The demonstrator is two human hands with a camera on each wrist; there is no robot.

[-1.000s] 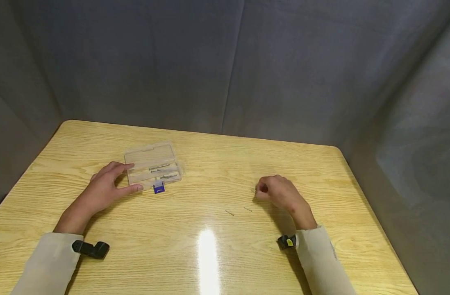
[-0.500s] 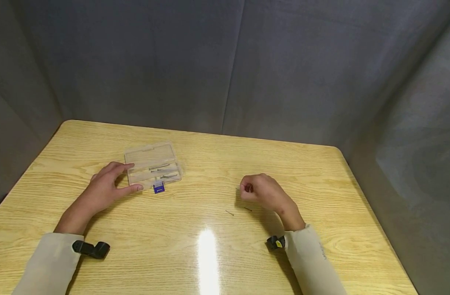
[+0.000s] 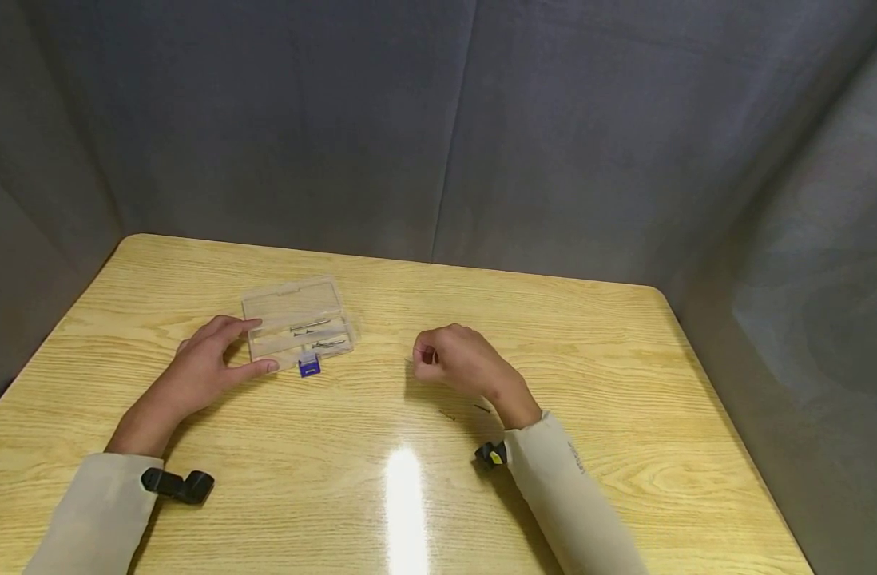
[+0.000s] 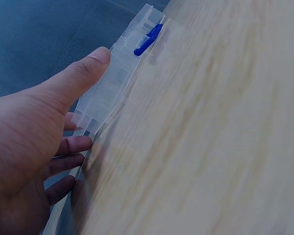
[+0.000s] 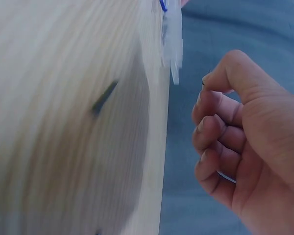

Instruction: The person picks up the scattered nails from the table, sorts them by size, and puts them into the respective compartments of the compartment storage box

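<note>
A clear plastic box [image 3: 295, 302] with its lid raised lies at the left of the table, showing a blue latch [image 3: 309, 366]. Several thin metal screws [image 3: 328, 344] are in its compartments. My left hand [image 3: 197, 363] holds the box by its left end, thumb on the near side and index finger farther back. Over the middle of the table, my right hand [image 3: 458, 361] pinches a small screw [image 5: 203, 83] between thumb and index finger; only its thin tip shows. Below that hand, two more screws [image 3: 447, 415] lie on the wood.
The wooden table [image 3: 302, 495] has a bright light reflection near its front. Grey curtains [image 3: 589, 144] hang behind and beside it. A black camera band [image 3: 178, 485] is on the left wrist, another [image 3: 490, 454] on the right.
My right hand has moved left across the table toward the box, with the screw in its fingertips. My left hand and the box have stayed in place.
</note>
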